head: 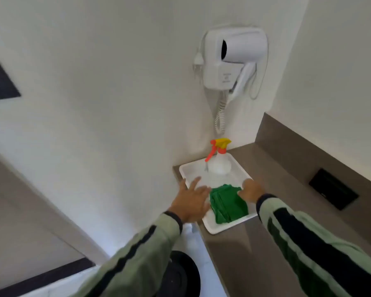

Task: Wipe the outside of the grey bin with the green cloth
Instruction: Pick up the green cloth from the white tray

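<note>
Overhead, one grey-brown counter [255, 243] runs along the right wall into the corner, and one white wall-mounted hair dryer [234, 61] hangs above its end with a coiled cord dangling below. On the counter end sits one white tray [227, 227], holding one clear spray bottle [220, 166] with an orange and yellow trigger at its far side and one folded green cloth [227, 203] at its near side. Two hands in pale green sleeves with dark stripes reach over the tray. The left hand [191, 202] hovers at the tray's left edge just beside the cloth, fingers spread wide and holding nothing. The right hand [252, 191] rests at the cloth's far right corner, fingers curled down onto it; whether they grip the fabric cannot be told. One dark round object [180, 273], possibly the bin, shows low between the arms on the floor, partly hidden by the left sleeve. One black panel [333, 189] is set into the counter's back ledge at right.
</note>
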